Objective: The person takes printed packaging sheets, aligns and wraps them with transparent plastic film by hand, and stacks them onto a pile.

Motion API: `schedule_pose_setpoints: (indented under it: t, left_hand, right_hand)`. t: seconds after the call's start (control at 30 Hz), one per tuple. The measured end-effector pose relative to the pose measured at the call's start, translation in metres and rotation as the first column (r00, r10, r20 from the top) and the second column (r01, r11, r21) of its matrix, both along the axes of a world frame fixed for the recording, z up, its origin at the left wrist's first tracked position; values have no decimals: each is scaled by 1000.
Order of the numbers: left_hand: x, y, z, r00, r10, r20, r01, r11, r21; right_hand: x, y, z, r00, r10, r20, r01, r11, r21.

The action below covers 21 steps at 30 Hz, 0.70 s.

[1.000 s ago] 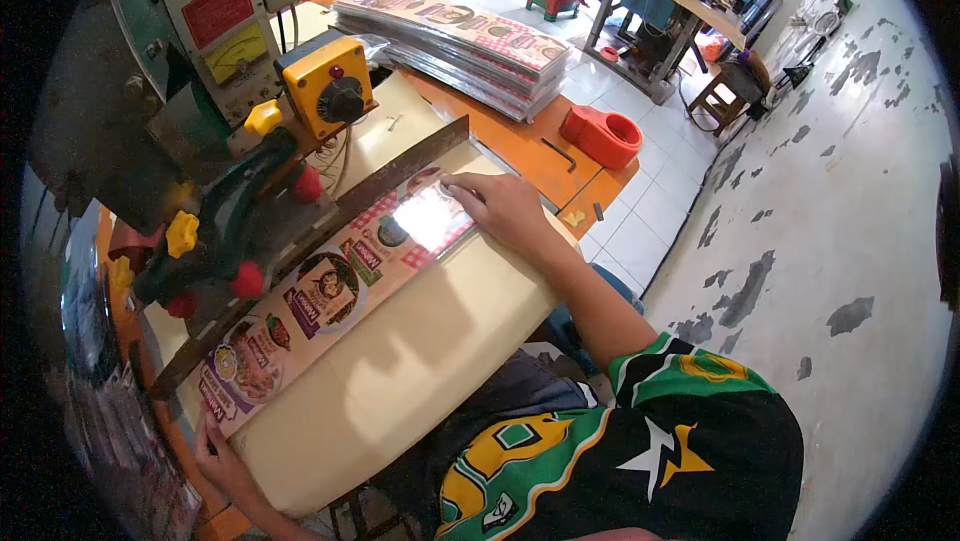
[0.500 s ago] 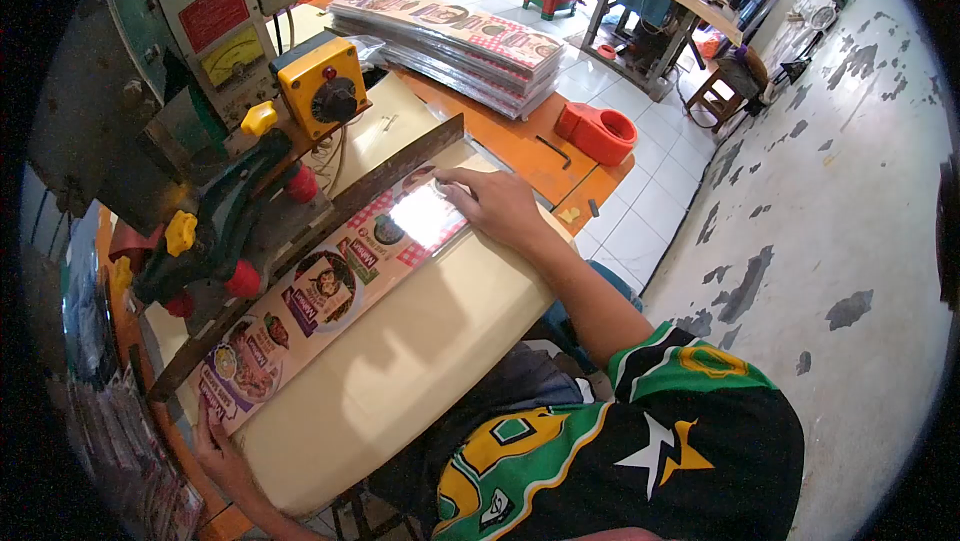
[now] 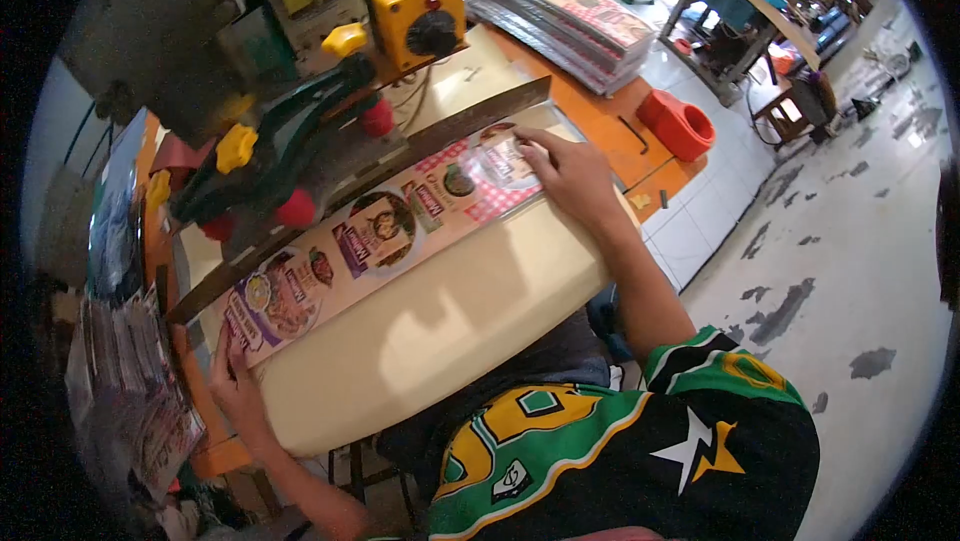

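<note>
A long printed food banner (image 3: pixel 385 231), glossy as if plastic-covered, lies on the cream padded work surface (image 3: pixel 440 326) of a machine. Its back edge runs along a metal bar (image 3: pixel 370 186). My left hand (image 3: pixel 238 386) pinches the banner's left end, fingertips at its lower corner. At the other end, my right hand (image 3: pixel 575 181) grips the right edge, its thumb and fingers closed on it. Above the bar stands the dark green press arm (image 3: pixel 290 136) with yellow knobs and red ends. The undersides of both hands are hidden.
A stack of similar banners (image 3: pixel 550 6) rests on the orange table (image 3: pixel 625 106) at the back, near a red tape dispenser (image 3: pixel 677 126) and a hex key (image 3: pixel 633 134). A yellow control box (image 3: pixel 415 19) is on the machine. Packed bundles (image 3: pixel 125 371) stand at the left.
My view has shifted, so the machine and table appear further right and slightly higher. Both hands stay at the ends of the banner, which still lies along the bar.
</note>
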State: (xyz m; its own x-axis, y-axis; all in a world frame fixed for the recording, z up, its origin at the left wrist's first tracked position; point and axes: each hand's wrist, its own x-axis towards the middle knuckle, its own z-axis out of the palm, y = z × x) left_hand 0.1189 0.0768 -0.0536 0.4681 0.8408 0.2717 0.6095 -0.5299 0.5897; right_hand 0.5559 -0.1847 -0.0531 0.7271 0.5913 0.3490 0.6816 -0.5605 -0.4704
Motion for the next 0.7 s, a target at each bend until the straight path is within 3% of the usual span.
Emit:
schedule_pose_setpoints:
  t: [0.2, 0.27, 0.4, 0.47, 0.53, 0.6, 0.7]
  left_hand:
    - [5, -1, 0, 999, 48, 9, -48, 999, 7]
    - [4, 0, 1, 997, 75, -4, -75, 997, 3]
    - [-4, 11, -10, 998, 55, 13, -54, 998, -40]
    - [-2, 11, -10, 998, 63, 28, -61, 997, -46]
    - [-1, 11, -9, 999, 42, -11, -41, 995, 86]
    - [3, 9, -6, 998, 61, -22, -58, 993, 101]
    - [0, 9, -2, 993, 76, -88, -70, 995, 72]
  right_hand:
    - [1, 1, -2, 1000, 21, -3, -21, 1000, -10]
    - [-3, 2, 4, 993, 26, -113, -23, 999, 34]
    - [-5, 5, 7, 992, 7, -126, -3, 999, 36]
    - [-5, 4, 10, 990, 13, -143, -13, 1000, 2]
    - [-4, 5, 12, 993, -30, -115, 15, 992, -126]
    - [-4, 7, 11, 988, -44, -149, 26, 992, -120]
    - [3, 4, -3, 998, 43, -44, -43, 999, 5]
